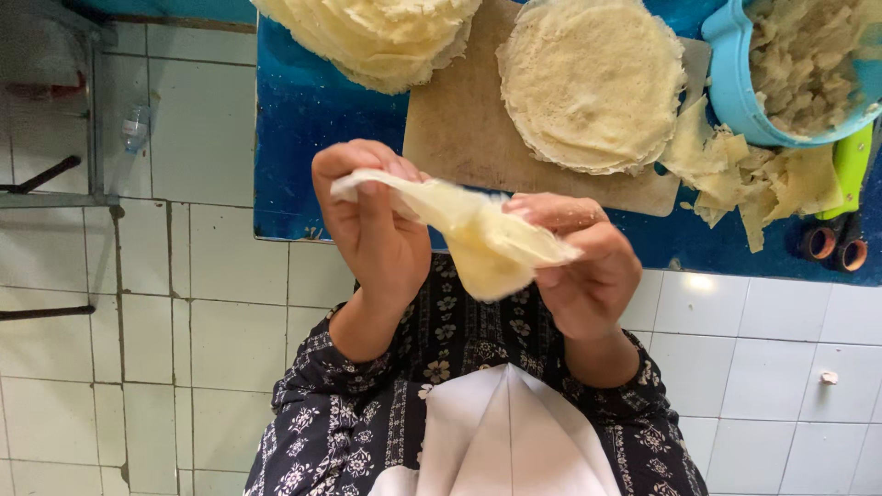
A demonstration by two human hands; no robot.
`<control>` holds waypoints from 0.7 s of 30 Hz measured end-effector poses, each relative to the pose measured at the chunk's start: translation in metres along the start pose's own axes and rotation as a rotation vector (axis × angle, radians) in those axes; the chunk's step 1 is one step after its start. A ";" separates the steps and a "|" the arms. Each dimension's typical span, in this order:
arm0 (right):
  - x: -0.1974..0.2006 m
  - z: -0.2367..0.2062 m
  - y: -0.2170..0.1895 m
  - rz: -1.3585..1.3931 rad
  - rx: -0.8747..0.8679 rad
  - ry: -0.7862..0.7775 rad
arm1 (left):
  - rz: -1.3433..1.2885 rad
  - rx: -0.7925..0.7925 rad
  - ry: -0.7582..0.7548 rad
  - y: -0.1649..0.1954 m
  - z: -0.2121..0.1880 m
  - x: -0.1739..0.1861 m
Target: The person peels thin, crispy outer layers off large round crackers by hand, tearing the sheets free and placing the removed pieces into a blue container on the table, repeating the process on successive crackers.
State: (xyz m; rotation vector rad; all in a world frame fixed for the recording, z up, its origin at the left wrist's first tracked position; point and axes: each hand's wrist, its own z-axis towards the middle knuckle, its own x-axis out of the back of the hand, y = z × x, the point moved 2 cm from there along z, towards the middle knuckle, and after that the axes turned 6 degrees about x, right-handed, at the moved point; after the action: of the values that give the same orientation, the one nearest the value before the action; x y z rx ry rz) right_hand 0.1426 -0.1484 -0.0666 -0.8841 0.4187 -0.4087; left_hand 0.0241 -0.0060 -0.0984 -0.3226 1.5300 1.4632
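Held up between both hands in front of the person's chest, the thin pale pastry sheet [478, 241] is folded into a rough cone or pocket, its long axis running across the view from one hand to the other and dipping a little toward the hand on the picture's right. Because the head camera looks down and back at the body, which hand is the person's left and which the right is hard to settle; I take the hand on the picture's left [372, 230] as the left hand and the hand on the picture's right [583, 266] as the right hand (a judgement, not a certainty). Left fingers are curled and pressed together, pinching the sheet's narrow end against the thumb. Right fingers are closed round the wider, folded end, thumb on top. Both hands touch the sheet, neither nearer than the other.

Beyond the hands lies a wooden board [455, 138] on a blue table [312, 138], bearing a round stack of sheets [588, 83]. Another stack [377, 37] sits beside it, cut scraps [753, 179] and a blue bowl [730, 87] of pale filling farther along, near green-handled scissors [850, 193].
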 end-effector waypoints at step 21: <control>0.043 0.007 0.016 0.354 -0.295 0.586 | -0.121 0.155 0.260 0.019 0.014 0.026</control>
State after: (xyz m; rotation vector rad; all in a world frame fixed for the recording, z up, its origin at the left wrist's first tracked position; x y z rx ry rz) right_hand 0.1855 -0.1566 -0.0830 -0.9436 1.1805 -0.2747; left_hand 0.0028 0.0217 -0.1036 -0.5187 1.7871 1.2360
